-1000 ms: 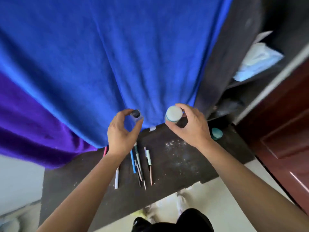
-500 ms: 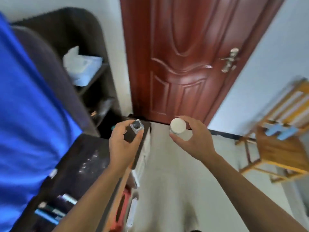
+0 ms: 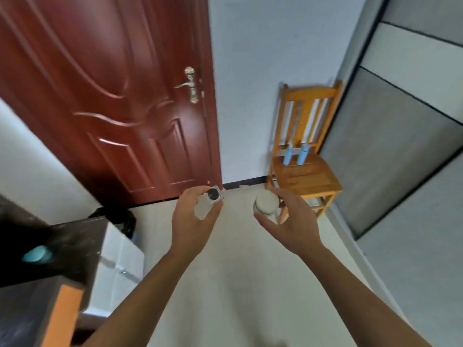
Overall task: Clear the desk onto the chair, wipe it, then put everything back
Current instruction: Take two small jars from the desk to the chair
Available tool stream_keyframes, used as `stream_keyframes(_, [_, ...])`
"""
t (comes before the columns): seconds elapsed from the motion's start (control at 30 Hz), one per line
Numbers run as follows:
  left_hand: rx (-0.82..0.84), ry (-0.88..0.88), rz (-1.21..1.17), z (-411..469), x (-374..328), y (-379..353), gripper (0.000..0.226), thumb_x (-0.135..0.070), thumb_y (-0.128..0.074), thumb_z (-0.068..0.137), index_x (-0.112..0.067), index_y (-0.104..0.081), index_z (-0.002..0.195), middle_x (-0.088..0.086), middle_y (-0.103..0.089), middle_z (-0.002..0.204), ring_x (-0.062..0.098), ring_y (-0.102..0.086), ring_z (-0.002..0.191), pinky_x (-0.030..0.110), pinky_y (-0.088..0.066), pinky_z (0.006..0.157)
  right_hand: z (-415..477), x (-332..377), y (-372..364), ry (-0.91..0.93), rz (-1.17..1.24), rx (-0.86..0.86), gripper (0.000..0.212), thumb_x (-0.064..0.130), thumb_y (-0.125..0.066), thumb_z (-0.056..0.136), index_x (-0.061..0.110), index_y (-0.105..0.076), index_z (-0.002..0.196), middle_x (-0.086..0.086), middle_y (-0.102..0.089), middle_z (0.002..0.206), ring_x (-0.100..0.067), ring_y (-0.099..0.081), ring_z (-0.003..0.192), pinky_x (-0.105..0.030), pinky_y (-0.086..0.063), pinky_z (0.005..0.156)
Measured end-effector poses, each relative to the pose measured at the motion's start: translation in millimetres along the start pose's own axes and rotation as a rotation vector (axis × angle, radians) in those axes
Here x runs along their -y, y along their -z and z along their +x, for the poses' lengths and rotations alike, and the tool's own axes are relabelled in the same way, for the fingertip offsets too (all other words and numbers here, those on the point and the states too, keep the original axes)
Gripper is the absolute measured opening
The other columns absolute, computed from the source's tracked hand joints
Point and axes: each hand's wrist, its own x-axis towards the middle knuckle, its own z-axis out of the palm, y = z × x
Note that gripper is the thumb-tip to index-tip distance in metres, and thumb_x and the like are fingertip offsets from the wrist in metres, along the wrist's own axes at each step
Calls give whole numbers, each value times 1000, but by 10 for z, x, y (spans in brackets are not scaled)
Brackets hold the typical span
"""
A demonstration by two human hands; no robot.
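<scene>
Two small containers are in the air, one in each hand, over the pale floor. Starting at the far left, the dark surface [image 3: 62, 249] shows only its corner, with one teal, round-topped item [image 3: 35, 254] lying on it, too blurred to name. Just beside it stands a white drawer unit [image 3: 117, 261], and behind that sits a black bag [image 3: 117, 219] against the wall. A reddish-brown door [image 3: 120, 96] with one metal handle [image 3: 189, 83] fills the background.

Next comes the left hand [image 3: 194, 221], its fingers [image 3: 193, 194] wrapped round one clear square bottle [image 3: 209, 204] with a black cap, held upright. What is inside it cannot be told. The right hand [image 3: 288, 221] grips one white round-lidded jar [image 3: 265, 205] between thumb and curled fingers; its contents are hidden by the lid.

Further right, near the wall and well apart from both hands, stands one orange wooden chair [image 3: 308, 176]. Two light blue bottles [image 3: 294, 154] stand upright side by side at the back of its seat, against the slats. Grey wardrobe panels [image 3: 400, 146] close off the right side.
</scene>
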Motion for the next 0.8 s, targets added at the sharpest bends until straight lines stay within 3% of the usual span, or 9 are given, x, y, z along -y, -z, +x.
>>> stream_keyframes(0.1, [64,-13,-23,48,-314,-780,31,-32,-76,84,-31,-61,112,-20,-59,111,-2,-55,104,6,-40,85,77,-598,435,-49,-18,9,67,66,-74,73,32,-58,128,12,-67,116,-8,-62,94,-29,-53,79])
stream_keyframes(0.2, [135,-40,-51,142,-599,-1429,38,-24,-78,83,-35,-57,113,-30,-53,114,0,-55,108,8,-42,87,192,-1075,789,-110,-40,-19,65,61,-79,72,32,-60,126,15,-67,111,-5,-60,91,-17,-42,73])
stream_keyframes(0.43, [251,-64,-60,703,-678,-2494,37,-23,-78,83,-34,-58,113,-26,-56,112,10,-57,107,12,-44,85,712,-1989,1028,-199,-43,-55,64,62,-79,72,34,-57,125,18,-63,106,-3,-57,90,-12,-40,72])
stream_keyframes(0.63, [291,-14,-145,1640,-426,-3421,37,-49,-69,80,-32,-59,111,-25,-58,108,8,-57,102,7,-42,82,1517,-2747,901,-222,-121,-80,65,64,-76,72,28,-61,124,12,-67,104,-7,-61,89,-25,-51,73])
stream_keyframes(0.8, [373,97,-174,2616,-135,-4262,36,-43,-76,80,-37,-58,111,-16,-62,113,9,-58,108,23,-49,85,2444,-3302,802,-349,-176,-83,67,62,-79,72,30,-59,127,12,-66,113,-4,-59,93,-28,-54,79])
